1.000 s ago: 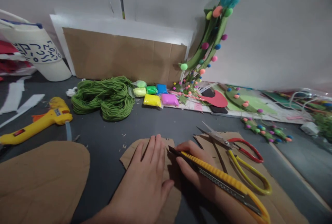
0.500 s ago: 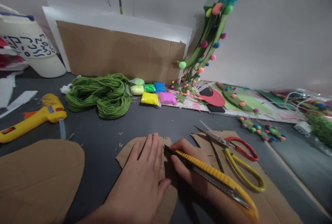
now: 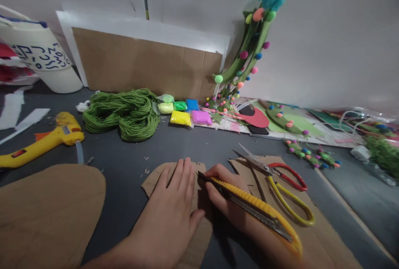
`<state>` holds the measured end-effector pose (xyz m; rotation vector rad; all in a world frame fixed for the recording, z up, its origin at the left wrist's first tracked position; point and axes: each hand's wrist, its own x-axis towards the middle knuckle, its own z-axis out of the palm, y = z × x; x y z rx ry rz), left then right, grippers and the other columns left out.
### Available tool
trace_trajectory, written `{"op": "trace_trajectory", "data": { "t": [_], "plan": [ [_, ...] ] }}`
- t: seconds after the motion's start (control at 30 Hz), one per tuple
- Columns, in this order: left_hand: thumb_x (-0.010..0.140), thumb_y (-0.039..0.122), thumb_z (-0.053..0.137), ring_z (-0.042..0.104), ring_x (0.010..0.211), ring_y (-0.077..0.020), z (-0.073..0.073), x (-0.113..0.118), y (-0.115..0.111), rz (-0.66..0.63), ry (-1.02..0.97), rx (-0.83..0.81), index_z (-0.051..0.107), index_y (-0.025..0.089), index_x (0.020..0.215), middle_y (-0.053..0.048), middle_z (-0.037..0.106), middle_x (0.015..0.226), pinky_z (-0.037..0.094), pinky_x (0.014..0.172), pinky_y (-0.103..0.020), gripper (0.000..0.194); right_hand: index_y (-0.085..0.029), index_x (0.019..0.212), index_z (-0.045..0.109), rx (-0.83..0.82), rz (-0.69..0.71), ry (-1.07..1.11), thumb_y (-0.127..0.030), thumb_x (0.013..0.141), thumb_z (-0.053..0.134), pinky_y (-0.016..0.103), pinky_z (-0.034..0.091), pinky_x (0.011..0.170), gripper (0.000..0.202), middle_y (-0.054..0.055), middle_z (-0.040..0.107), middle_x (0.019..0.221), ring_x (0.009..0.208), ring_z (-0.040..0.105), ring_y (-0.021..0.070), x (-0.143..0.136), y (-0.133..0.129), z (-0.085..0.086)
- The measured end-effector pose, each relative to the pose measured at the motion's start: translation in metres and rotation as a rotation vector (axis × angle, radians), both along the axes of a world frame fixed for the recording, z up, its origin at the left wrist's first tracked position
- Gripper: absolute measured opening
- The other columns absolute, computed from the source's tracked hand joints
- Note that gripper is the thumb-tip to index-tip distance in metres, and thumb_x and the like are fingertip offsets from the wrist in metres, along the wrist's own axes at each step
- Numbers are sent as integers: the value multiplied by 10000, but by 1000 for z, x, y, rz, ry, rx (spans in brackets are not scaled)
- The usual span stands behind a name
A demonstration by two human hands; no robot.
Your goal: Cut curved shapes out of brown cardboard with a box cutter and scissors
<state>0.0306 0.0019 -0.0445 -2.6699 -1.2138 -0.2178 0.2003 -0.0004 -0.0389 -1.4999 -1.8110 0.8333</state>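
Note:
My left hand [image 3: 170, 211] lies flat, fingers stretched forward, pressing on a cut piece of brown cardboard [image 3: 201, 235]. Gripped in my right hand [image 3: 221, 186] is a yellow box cutter [image 3: 252, 200]. Its dark blade tip is at the cardboard's surface, just right of my left fingertips; whether it is sunk in cannot be seen. Scissors [image 3: 274, 173] with one red and one yellow handle lie on a larger cardboard sheet [image 3: 321, 235] to the right. On the left side rests a rounded cardboard piece [image 3: 52, 215].
A yellow glue gun [image 3: 46, 140] and a green yarn bundle [image 3: 123, 113] lie at the left. Small coloured packets [image 3: 181, 118] sit at the back, beside a pom-pom-covered green decoration [image 3: 249, 48]. A white container [image 3: 46, 57] stands far left. Cardboard [image 3: 143, 65] leans on the wall.
The camera view has shifted slightly. My left hand stays flat on the cardboard, and the box cutter in my right hand keeps nearly the same place, its rear end a little closer to me.

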Motion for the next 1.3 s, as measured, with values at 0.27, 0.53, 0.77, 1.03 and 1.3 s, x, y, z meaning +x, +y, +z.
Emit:
{"op": "trace_trajectory", "data": {
  "t": [0.27, 0.53, 0.77, 1.03, 1.3],
  "plan": [
    [857, 555, 528, 356, 1367, -356, -2, 0, -1, 10, 26, -7, 473, 21, 1347, -234, 413, 1446, 322, 1074, -521, 727, -210, 835, 526, 106, 30, -48, -200, 822, 485, 208, 388, 522, 44, -45, 547, 604, 526, 516, 111, 0, -1, 0],
    [873, 537, 503, 363, 1362, -358, 2, 0, 0, -27, 26, -10, 493, 12, 1331, -238, 454, 1419, 340, 1060, -517, 697, -218, 799, 500, 85, -2, -61, -178, 816, 491, 200, 377, 499, 44, -59, 509, 580, 500, 471, 102, -3, -3, -2],
    [876, 552, 492, 364, 1361, -362, 1, 0, -2, -7, 43, -23, 469, -4, 1341, -247, 426, 1432, 335, 1061, -525, 725, -220, 806, 508, 97, -11, -43, -187, 826, 492, 214, 372, 516, 42, -58, 495, 584, 514, 471, 114, -1, -4, -2],
    [870, 563, 499, 372, 1360, -351, 2, -1, -2, 7, 39, -31, 464, 6, 1347, -241, 418, 1439, 339, 1063, -512, 734, -223, 816, 512, 48, -39, -55, -209, 824, 486, 229, 376, 523, 32, -48, 521, 592, 531, 491, 129, -1, -3, 0],
    [861, 559, 514, 377, 1358, -345, 0, 0, 0, 10, 44, -21, 486, 26, 1339, -228, 434, 1432, 337, 1062, -504, 717, -225, 800, 503, 93, -2, -51, -175, 817, 487, 227, 393, 549, 56, -45, 543, 607, 545, 521, 127, 0, -6, 0]
  ]
}}
